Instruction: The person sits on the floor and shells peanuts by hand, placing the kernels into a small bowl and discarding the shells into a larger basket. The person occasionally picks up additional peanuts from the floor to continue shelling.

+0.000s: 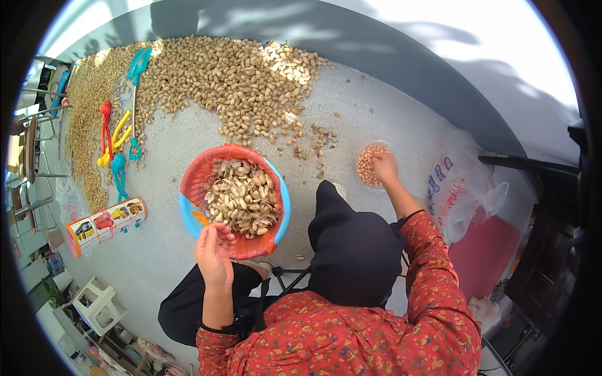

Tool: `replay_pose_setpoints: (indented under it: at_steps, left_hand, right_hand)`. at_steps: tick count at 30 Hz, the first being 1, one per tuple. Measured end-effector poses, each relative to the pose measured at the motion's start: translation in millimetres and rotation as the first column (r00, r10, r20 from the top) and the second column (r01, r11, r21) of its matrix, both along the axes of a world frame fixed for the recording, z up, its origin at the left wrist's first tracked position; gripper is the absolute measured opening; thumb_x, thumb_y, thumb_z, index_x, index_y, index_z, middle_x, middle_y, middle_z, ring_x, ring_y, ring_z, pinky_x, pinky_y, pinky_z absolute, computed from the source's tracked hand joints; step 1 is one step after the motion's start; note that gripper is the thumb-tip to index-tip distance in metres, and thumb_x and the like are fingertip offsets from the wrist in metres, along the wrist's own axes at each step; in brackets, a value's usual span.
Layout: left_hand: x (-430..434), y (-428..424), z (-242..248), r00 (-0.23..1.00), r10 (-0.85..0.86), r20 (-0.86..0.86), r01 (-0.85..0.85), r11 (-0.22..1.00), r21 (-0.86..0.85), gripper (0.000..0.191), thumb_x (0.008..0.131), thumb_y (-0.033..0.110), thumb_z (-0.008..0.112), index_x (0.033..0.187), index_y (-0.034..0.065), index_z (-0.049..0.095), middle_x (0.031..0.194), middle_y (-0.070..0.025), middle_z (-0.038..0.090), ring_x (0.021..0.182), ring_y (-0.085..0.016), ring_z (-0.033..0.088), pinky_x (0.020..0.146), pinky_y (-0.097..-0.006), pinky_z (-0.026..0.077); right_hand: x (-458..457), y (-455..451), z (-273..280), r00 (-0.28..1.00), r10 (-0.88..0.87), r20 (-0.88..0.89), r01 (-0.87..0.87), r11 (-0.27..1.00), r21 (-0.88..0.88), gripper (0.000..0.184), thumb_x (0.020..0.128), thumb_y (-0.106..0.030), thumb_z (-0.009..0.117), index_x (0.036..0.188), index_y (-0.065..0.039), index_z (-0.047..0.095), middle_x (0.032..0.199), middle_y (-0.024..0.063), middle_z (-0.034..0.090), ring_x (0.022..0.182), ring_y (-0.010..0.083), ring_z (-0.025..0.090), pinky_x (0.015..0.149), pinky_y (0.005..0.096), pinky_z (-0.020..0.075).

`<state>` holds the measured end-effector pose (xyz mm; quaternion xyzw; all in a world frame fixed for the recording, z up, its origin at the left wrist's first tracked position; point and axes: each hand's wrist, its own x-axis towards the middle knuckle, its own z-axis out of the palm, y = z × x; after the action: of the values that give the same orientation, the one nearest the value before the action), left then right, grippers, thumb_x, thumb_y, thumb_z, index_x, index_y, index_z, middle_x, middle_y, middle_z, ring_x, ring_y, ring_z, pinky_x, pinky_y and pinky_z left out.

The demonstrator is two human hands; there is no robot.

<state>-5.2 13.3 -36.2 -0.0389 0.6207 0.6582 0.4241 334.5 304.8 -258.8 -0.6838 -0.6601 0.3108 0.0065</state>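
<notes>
My left hand is raised at the near edge of a blue basin lined with a red plastic bag. Its fingertips are close together; whether they pinch something is not clear. Peanut shells fill the middle of the basin. Over on the right, my right hand reaches to a clear round plastic container of shelled peanuts, its fingertips on or just among the kernels and partly hidden. A large spread of unshelled peanuts lies on the floor beyond the basin.
A toy shovel, red tongs, yellow tongs and blue tongs lie at the left, near a printed cylinder. A white stool stands lower left. A plastic bag rests at the right, beside a red mat.
</notes>
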Motion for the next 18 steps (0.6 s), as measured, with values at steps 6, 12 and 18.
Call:
replay_pose_setpoints:
  at_steps: [6,12,18]
  left_hand:
    - [1.8,-1.6,5.1,0.999,0.025,0.023,-0.025,1.000,-0.019,0.020,0.100,0.017,0.049,0.100,-0.0005,0.059,0.090,-0.0091,0.064,0.076,-0.015,0.059,0.072,-0.0274,0.049]
    - [3.9,-2.0,7.8,0.999,0.013,0.050,-0.009,0.997,-0.081,0.020,0.100,0.016,0.048,0.101,-0.0005,0.059,0.090,-0.0087,0.064,0.077,-0.015,0.059,0.072,-0.0275,0.049]
    - [-1.9,1.9,5.9,0.998,0.023,0.055,-0.017,0.994,-0.105,0.019,0.100,0.015,0.049,0.101,-0.0011,0.059,0.092,-0.0092,0.064,0.079,-0.015,0.059,0.074,-0.0288,0.049]
  right_hand:
    - [-39.3,5.8,46.9,0.976,0.209,0.051,-0.215,0.963,0.164,0.019,0.082,-0.016,0.061,0.096,-0.008,0.070,0.102,0.0139,0.064,0.105,0.0286,0.057,0.090,0.0391,0.0461]
    - [-141.8,13.2,34.0,0.833,0.476,-0.283,-0.432,0.878,0.204,0.015,0.084,-0.012,0.060,0.096,-0.007,0.067,0.093,0.0105,0.064,0.096,0.0297,0.058,0.082,0.0398,0.0474]
    - [-240.6,18.6,-9.0,0.562,0.800,-0.212,-0.712,0.597,0.370,0.022,0.080,-0.010,0.062,0.102,-0.010,0.067,0.099,0.0084,0.064,0.098,0.0300,0.057,0.087,0.0401,0.0475]
